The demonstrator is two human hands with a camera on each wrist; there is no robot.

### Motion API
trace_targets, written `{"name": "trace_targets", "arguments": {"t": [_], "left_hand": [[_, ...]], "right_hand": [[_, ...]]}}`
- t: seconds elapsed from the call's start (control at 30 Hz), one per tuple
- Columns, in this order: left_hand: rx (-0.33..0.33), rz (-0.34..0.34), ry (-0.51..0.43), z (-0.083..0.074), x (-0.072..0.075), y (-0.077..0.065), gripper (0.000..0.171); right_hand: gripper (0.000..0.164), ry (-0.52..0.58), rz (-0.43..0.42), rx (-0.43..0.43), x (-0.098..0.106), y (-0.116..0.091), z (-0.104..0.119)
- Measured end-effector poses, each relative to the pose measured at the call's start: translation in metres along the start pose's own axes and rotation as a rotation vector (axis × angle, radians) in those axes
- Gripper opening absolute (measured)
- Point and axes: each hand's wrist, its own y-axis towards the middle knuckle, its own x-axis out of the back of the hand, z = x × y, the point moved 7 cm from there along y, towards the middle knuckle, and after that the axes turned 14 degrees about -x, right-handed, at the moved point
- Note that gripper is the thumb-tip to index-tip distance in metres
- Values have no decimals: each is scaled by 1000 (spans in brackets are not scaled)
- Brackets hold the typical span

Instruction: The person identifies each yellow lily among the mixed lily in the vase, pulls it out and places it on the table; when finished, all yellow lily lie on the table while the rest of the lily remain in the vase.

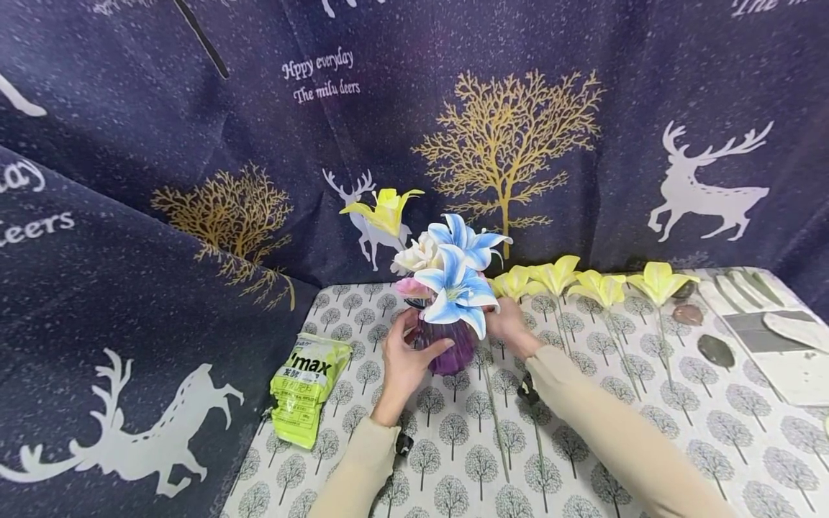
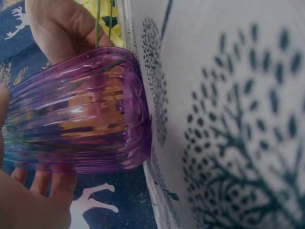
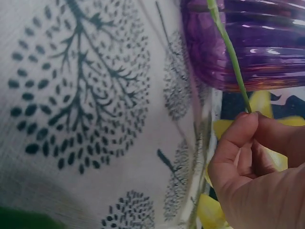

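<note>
Arranging step. Left hand [image 1: 404,360] curls round purple vase [image 1: 447,345], near tabletop's [image 1: 583,432] far-left corner. Right hand [image 1: 512,324] fingers pinch a green stem [image 3: 228,52] beside it. Next likely: guide stem into vase mouth.

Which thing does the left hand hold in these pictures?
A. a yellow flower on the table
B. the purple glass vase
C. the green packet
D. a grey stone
B: the left hand grips the side of the purple glass vase, which stands on the table.

vase [image 1: 447,349] rim: hidden by blooms | right hand [image 1: 512,327] fingers (head view): behind petals
</note>
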Motion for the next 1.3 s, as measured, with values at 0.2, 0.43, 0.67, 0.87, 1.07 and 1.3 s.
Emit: {"name": "trace_targets", "arguments": {"t": [0.2, 0.43, 0.67, 0.87, 1.07, 1.3], "left_hand": [[11, -5, -40, 2, -1, 0, 83], [-4, -10, -113, 2, -2, 0, 82], [-6, -12, -119, 1, -1, 1, 80], [-16, -12, -126, 1, -3, -1, 80], [-16, -20, -147, 1, -3, 0, 80], [-11, -9, -106, 0, -2, 0, 80]], "right_hand": [[26, -45, 12, 3, -5, 5, -3], [30, -27, 43, -25, -8, -2, -5], [15, -25, 66, -43, -6, -12, -4], [14, 33, 113, -1, 6, -34, -2], [23, 108, 156, 71, 40, -70, 12], [30, 118, 105, 143, 89, -115, 37]]}}
